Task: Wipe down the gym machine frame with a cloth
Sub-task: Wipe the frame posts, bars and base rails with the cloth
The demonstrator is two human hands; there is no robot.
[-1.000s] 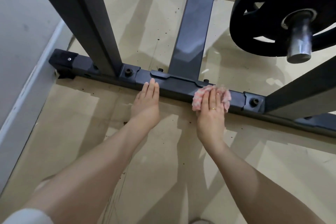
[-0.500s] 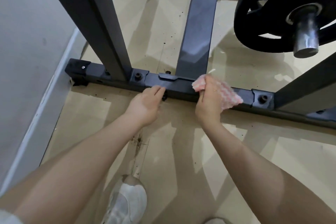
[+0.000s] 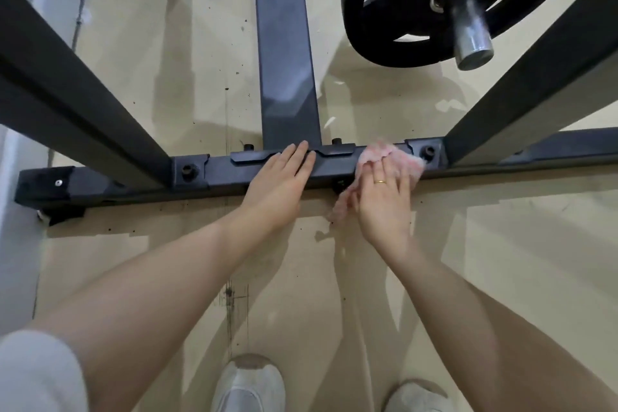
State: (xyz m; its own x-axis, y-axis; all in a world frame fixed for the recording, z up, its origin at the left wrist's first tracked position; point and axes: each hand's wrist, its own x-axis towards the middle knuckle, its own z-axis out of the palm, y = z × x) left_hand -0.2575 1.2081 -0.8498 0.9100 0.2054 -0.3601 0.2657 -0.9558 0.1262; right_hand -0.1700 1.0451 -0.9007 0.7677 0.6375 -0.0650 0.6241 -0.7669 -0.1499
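Item: dark grey square-section steel base bar of the gym machine frame (image 3: 234, 174), lying across the pale tan floor (image 3: 501, 261); taken here as the landmark.

Left hand (image 3: 277, 184): laid flat on top of the base bar near its middle, fingers straight and together, gripping nothing; tips touching the raised black bracket plate (image 3: 254, 156) at the bar's far edge. Judged to be bracing.

Right hand (image 3: 384, 201): just beside the left, toward the bar's right end; fingers extended, pressing down on the cloth rather than curling round it. Thin gold ring (image 3: 380, 182) on one finger.

Pink crumpled cloth (image 3: 398, 159): on the top and near face of the base bar, under the right fingers, touching the bolted black corner plate (image 3: 426, 152) at the foot of the right slanted dark post (image 3: 535, 60). Loose tail hanging over the bar's near side toward the floor.

Beyond the base bar: flat grey centre beam (image 3: 284, 60) running away from its middle; left slanted dark post (image 3: 83, 94); black round weight plate on a steel sleeve (image 3: 471, 33), well apart.

Near side of the base bar: two white shoes (image 3: 247, 385).

Step in hand: wiping the bar's right-hand stretch.

Next move, as judged: firm pressure along the bar; working the cloth around bolt heads and post foot; left stretch and capped end probably still to do.
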